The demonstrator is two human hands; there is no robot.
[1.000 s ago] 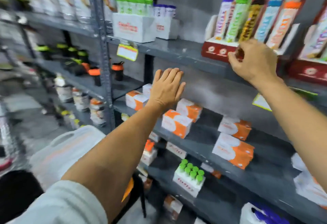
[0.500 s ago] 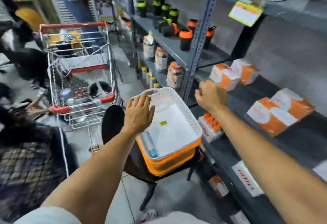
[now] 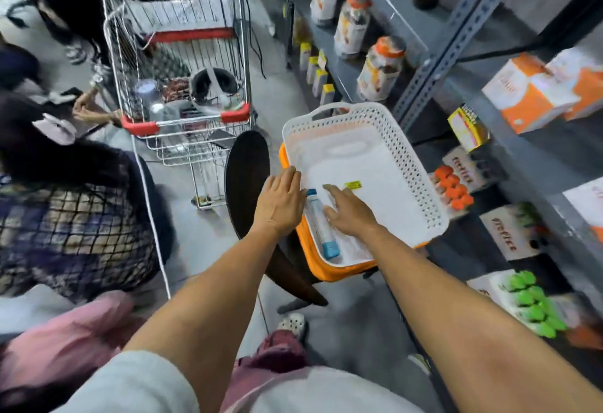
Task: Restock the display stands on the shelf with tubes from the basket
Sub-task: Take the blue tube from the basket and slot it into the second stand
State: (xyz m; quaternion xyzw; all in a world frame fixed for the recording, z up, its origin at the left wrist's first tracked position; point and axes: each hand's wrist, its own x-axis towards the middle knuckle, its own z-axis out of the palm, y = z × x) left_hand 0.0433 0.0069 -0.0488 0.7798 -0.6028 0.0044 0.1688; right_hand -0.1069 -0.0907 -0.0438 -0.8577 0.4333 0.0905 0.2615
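Observation:
A white perforated basket [image 3: 414, 164] sits nested in an orange one [image 3: 313, 259] on a dark chair. One white tube with a blue cap [image 3: 321, 225] lies along the basket's left wall. My left hand [image 3: 280, 203] rests flat on the basket's left rim, fingers together. My right hand [image 3: 349, 212] is inside the basket, fingers spread, just right of the tube and touching or nearly touching it. The display stands on the upper shelf are out of view.
A grey metal shelf unit [image 3: 456, 30] runs along the right with orange-white boxes [image 3: 535, 92], jars and trays of orange-capped [image 3: 453, 190] and green-capped tubes [image 3: 528, 305]. A shopping cart [image 3: 182, 86] stands ahead on the left. A seated person in a checked garment [image 3: 65, 216] is at far left.
My view dropped from the upper shelf to the basket. My right hand came down from the shelf into the basket beside the tube; my left hand settled on the basket's left rim.

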